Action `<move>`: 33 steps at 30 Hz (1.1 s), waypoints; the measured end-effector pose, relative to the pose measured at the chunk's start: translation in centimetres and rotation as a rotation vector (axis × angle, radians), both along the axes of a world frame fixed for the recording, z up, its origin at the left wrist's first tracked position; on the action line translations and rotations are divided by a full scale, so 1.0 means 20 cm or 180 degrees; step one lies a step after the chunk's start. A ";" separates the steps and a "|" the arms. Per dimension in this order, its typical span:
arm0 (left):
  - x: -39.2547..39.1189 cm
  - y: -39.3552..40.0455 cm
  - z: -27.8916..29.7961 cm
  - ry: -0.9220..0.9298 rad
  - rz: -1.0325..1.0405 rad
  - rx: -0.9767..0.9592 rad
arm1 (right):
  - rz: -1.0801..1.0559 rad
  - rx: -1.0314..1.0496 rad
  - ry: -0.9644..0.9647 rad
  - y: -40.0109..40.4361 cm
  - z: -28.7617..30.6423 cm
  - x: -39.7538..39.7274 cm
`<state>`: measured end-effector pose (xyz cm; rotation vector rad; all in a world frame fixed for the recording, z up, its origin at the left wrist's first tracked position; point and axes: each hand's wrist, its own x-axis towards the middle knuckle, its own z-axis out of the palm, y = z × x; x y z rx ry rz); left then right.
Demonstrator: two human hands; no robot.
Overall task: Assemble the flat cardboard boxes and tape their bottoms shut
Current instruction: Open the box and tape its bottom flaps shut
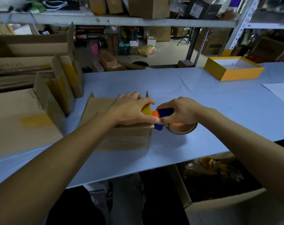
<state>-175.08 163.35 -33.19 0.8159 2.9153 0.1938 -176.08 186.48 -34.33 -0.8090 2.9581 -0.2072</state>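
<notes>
A brown cardboard box (130, 137) lies on the pale blue table (203, 98), bottom side up. My left hand (131, 109) presses flat on its top near the right edge, with the thumb on a strip of yellowish tape (146, 109). My right hand (178, 111) grips a blue and orange tape dispenser (164, 112) at the box's right edge. The brown tape roll (183, 127) of the dispenser hangs just right of the box, close above the table.
Assembled, taped boxes (63, 82) stand in a row at the left, beside a large flat box (16, 120). A yellow open box (232, 69) sits at the back right, and a white paper (280, 91) lies at the right edge. Shelving stands behind the table. An open carton (211, 184) stands on the floor below.
</notes>
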 end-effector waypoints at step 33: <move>0.08 -0.01 0.05 0.0807 -0.0014 0.0605 | -0.0676 0.0117 0.0554 0.14 0.02 -0.02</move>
